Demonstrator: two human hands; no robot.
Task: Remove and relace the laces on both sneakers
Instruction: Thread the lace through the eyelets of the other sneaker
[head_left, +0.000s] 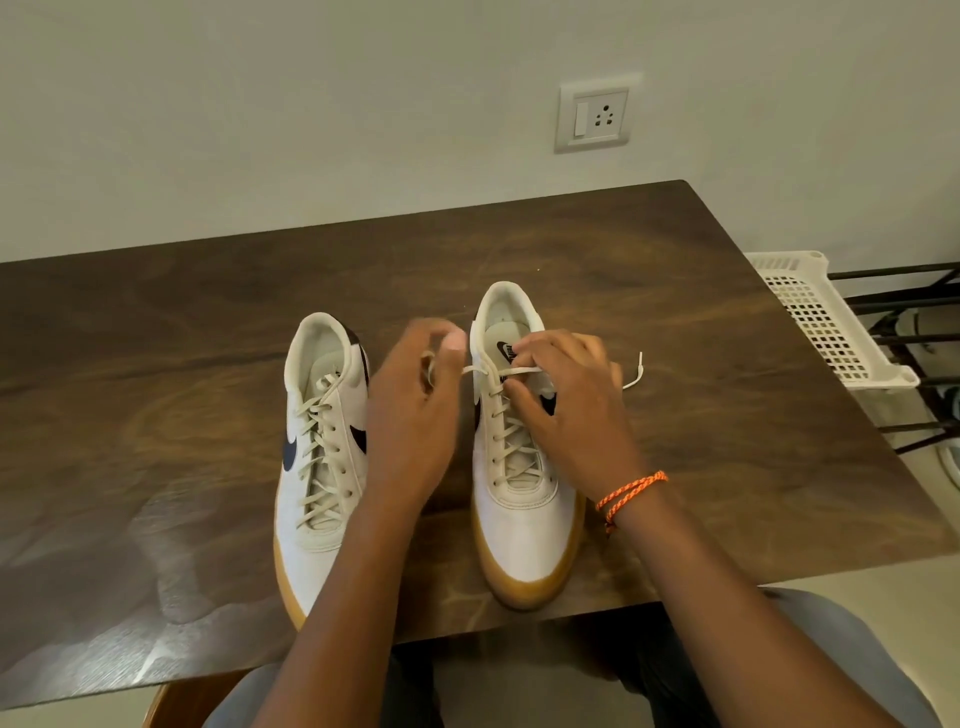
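We see two white sneakers with gum soles standing side by side on a dark wooden table (156, 322), toes toward the person seated at its near edge, heels toward the wall. The left sneaker (319, 452) is laced to the top, and its toe comes right to the near edge of the table. The right sneaker (519, 467) stands just beside it with a strip of bare wood between the two; its toe stops a little short of that same edge. Over the gap, the left hand (415, 410) has its fingers curled, pinching one end of the lace (488, 370) near the collar of the right sneaker. The right hand (566, 395), an orange cord bracelet (631, 491) on its wrist, rests over the upper eyelets of that sneaker with fingers curled around the lace, which runs taut between both hands. The lace's other end (636, 371) trails loose past the right hand onto the table. We note broad open wood to the left of the pair, behind the heels up to the far edge, and to the right as far as the table's right edge. Beyond that edge a white perforated plastic basket (821, 322) sits on a dark rack. On the wall behind the table is a switch-and-socket plate (595, 114).
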